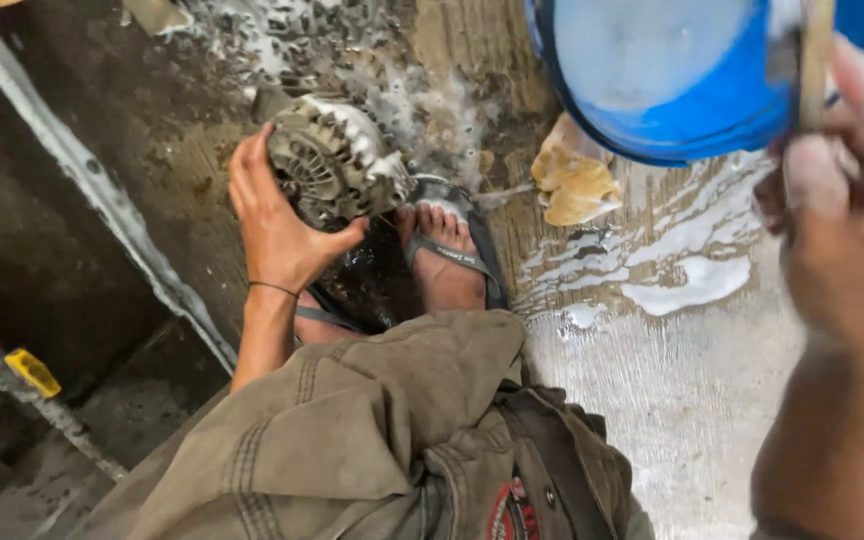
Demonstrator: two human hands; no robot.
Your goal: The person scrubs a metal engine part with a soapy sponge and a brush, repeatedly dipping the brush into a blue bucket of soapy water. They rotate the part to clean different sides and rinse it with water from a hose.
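Observation:
My left hand grips a grey metal alternator, soapy with white foam, holding it just above the wet concrete in front of my sandalled foot. My right hand is raised close to the camera at the right edge, blurred, with its fingers closed around a thin brush handle that rises in front of the blue bucket. The brush head is out of view.
The blue bucket holds cloudy water at the top right. A yellowish rag lies beside it. Soap suds and puddles spread over the floor. A drain channel runs along the left, and a small yellow object lies low left.

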